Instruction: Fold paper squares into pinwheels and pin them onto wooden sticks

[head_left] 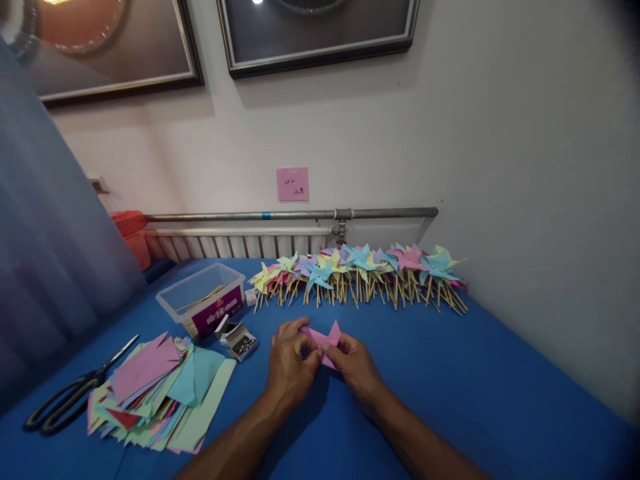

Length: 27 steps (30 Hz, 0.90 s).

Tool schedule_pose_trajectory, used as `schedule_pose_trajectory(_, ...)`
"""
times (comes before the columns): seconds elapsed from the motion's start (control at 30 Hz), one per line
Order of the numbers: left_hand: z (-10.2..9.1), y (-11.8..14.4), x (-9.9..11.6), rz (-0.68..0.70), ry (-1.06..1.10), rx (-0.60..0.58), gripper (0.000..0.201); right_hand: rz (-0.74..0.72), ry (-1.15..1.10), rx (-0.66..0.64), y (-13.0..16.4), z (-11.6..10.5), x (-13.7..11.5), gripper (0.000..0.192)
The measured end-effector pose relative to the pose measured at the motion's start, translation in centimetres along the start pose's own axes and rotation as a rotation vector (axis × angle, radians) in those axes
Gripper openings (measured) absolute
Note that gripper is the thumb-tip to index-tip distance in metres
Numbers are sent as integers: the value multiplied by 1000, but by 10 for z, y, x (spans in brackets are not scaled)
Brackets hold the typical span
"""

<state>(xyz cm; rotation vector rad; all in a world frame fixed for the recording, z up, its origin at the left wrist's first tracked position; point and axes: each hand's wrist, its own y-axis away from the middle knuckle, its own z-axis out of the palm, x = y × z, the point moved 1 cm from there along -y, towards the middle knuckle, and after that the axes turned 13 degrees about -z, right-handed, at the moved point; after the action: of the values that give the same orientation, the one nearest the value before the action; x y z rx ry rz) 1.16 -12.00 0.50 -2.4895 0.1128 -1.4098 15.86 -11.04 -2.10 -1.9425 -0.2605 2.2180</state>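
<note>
Both hands, left hand (289, 363) and right hand (356, 365), pinch one pink paper (324, 341), partly hiding it, just in front of the uncountable pinwheel row (360, 270), one scissors (70, 395) far left of it.

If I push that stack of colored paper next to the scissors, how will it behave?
The paper stack would probably fan out rather than slide as one block, since its sheets already lie loose and skewed. Lifted, the thin sheets look floppy and light, and some would likely slip out. It should not roll or tip, lying flat on the blue table.
</note>
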Motion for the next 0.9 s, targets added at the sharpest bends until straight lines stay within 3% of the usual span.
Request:
schedule_pose_trajectory(0.3, -2, 0, 1, -4, -24, 24, 17, 1, -30, -32, 4, 4, -11, 26)
schedule_pose_trajectory(0.57, -1, -1, -2, 0, -26, 30, 11, 16, -27, 23, -2, -2, 0, 29)
schedule_pose_trajectory(0.7, -4, -7, -3, -145, 163, 99, 11, 62, -89, 93, -3, -8, -3, 34)
schedule_pose_trajectory(0.8, -2, -12, -4, -341, 373, -30, 21, 79, -153, 99, 0, -7, -6, 34)
schedule_pose_trajectory(0.9, 5, -12, -4, -446, 567, -215, 28, 65, -144, 76, 2, -3, -8, 36)
